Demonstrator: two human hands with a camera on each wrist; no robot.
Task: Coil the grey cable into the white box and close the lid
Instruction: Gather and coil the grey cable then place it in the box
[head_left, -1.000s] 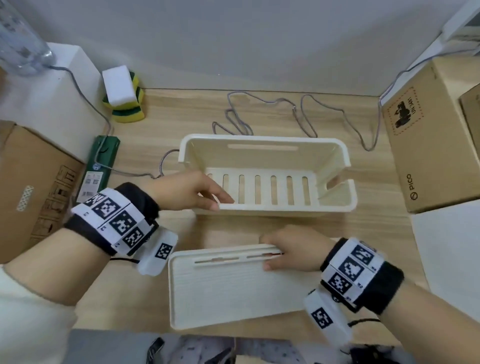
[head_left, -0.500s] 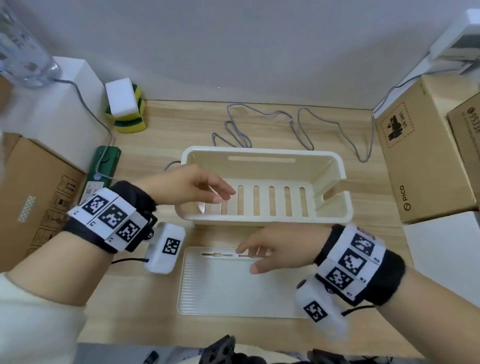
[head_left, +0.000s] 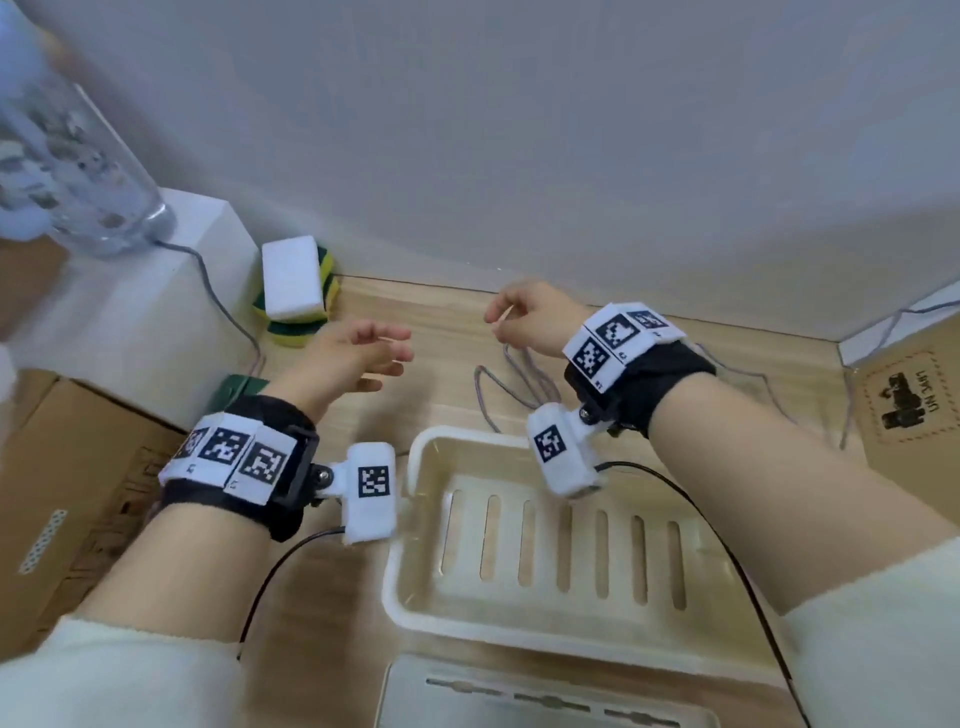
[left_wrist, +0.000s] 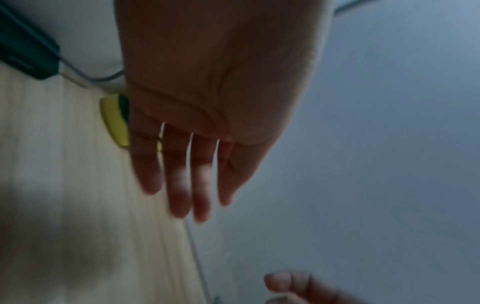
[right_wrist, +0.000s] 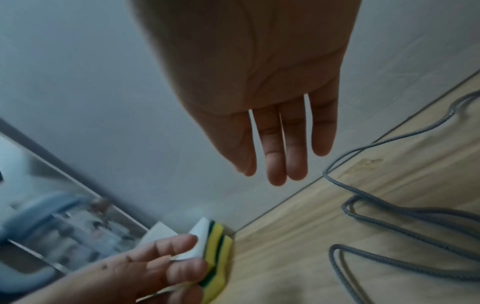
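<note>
Both hands reach past the white box (head_left: 545, 551) w/ fingers loose, nothing held: left hand (head_left: 353, 358), right hand (head_left: 535, 317). Grey cable (head_left: 514, 389) lies on worktop (head_left: 441, 322) behind the box. Lid (head_left: 519, 696) sits off in front, so box is ready to fill.

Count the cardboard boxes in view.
2 visible: cardboard box at the table's left edge, another cardboard box at the right edge by the wall. The frame edges and the arms may hide more.

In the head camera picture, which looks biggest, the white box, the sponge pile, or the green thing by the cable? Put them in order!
As they look in that picture:
1. white box
2. sponge pile
3. green thing, though the left arm hides part of it, so its full size is unsure.
</note>
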